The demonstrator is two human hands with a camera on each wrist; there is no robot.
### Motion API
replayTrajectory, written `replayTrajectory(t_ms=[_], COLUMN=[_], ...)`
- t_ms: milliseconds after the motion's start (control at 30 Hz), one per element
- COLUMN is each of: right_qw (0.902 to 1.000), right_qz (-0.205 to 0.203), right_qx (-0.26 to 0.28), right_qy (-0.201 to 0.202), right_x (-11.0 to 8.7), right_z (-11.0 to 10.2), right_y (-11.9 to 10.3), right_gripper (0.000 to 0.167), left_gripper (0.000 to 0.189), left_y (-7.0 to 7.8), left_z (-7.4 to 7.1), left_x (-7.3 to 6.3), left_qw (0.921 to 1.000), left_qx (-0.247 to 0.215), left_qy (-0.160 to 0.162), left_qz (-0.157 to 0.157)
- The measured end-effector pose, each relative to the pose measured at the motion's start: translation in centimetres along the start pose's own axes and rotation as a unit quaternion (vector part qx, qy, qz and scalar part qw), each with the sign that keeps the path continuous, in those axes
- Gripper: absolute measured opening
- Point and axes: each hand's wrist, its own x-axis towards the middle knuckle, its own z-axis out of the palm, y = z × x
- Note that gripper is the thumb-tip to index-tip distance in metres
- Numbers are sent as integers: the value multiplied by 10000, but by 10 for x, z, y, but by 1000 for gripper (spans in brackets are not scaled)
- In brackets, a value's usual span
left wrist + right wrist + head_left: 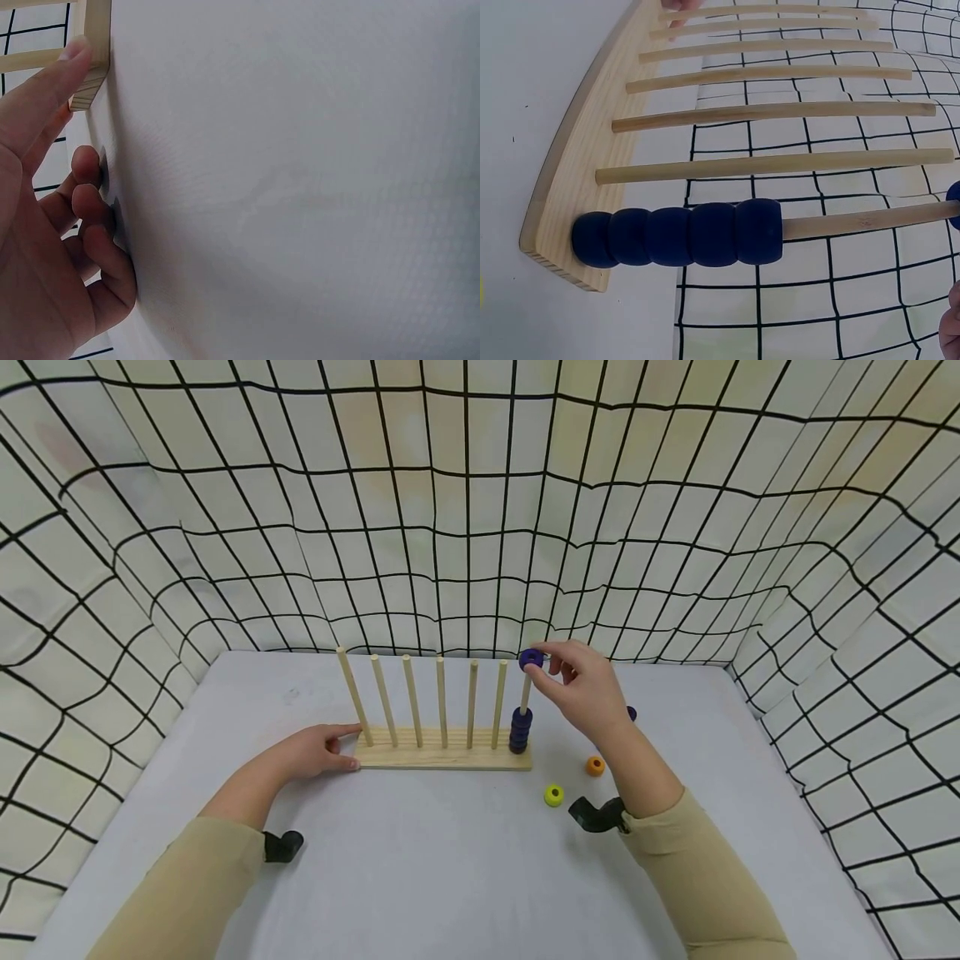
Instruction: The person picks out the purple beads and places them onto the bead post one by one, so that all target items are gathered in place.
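A wooden peg rack (442,761) with a row of upright pegs stands on the white table. My left hand (318,751) holds the rack's left end between thumb and index finger; the other fingers curl beside it, off the wood. At the rack's right end, several dark blue beads (520,732) are stacked low on the last peg (870,220). Near the top of that peg, my right hand (588,692) pinches another dark blue bead (531,659) between thumb and index finger. In the right wrist view, that bead shows only at the right edge, around the peg's tip.
An orange bead (595,766) and a yellow-green bead (553,795) lie right of the rack. Another dark blue bead (632,713) is partly hidden behind the right wrist. Black netting (467,534) over a pale backing rises behind and beside the table (420,868).
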Motion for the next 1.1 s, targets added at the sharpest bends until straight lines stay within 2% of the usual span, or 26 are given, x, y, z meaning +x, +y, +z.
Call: replayTrajectory(t_ms=[667,1100], right_qw=[9996,9995], right_qz=[247,320], right_qx=[-52,-32], right_qy=[-123,-76], right_x=[-3,-4], right_z=[5,4], right_y=[3,4], right_gripper=[35,34], left_gripper=[77,77], left_y=[1,1], left_z=[0,0], left_x=[-1,-1], left_qw=[10000,10000], left_qx=[8,-14], left_qy=[19,26], left_qz=[-66,38])
